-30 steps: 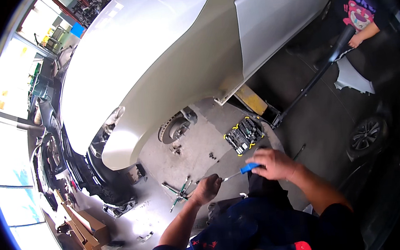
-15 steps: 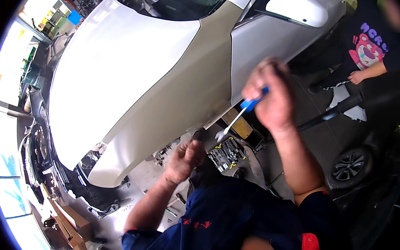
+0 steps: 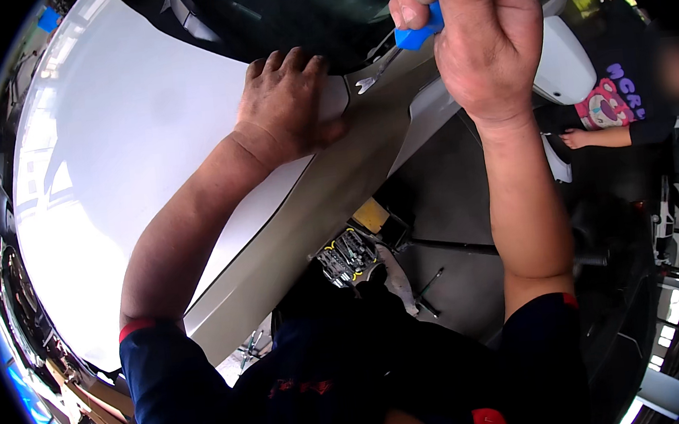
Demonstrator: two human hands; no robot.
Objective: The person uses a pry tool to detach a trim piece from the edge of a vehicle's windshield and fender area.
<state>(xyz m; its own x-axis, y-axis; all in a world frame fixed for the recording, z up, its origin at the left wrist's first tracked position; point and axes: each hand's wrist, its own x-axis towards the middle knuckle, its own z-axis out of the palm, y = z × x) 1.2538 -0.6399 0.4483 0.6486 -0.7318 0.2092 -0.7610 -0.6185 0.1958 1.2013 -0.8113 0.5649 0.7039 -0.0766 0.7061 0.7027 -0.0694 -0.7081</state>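
Observation:
My right hand [image 3: 486, 38] grips a blue-handled tool [image 3: 418, 31] high in the view; its thin metal shaft ends in a small forked tip [image 3: 364, 84] near the rear corner of the white hood [image 3: 116, 151], below the dark windshield [image 3: 273, 12]. My left hand [image 3: 286, 104] lies on the hood near that corner, fingers apart and slightly bent, with nothing seen in it. The front fender [image 3: 253, 280] runs along beneath my left forearm.
A side mirror [image 3: 565, 63] sticks out right of my hand. A co-worker in a dark printed shirt [image 3: 605, 104] is at the right, one hand [image 3: 574, 138] low. Below are an open socket set [image 3: 343, 256], a yellow support [image 3: 372, 213] and a long bar [image 3: 447, 243] on the floor.
Both my hands have moved up and forward over the car, the left onto the hood, the right carrying the tool higher. The view has moved closer to the windshield.

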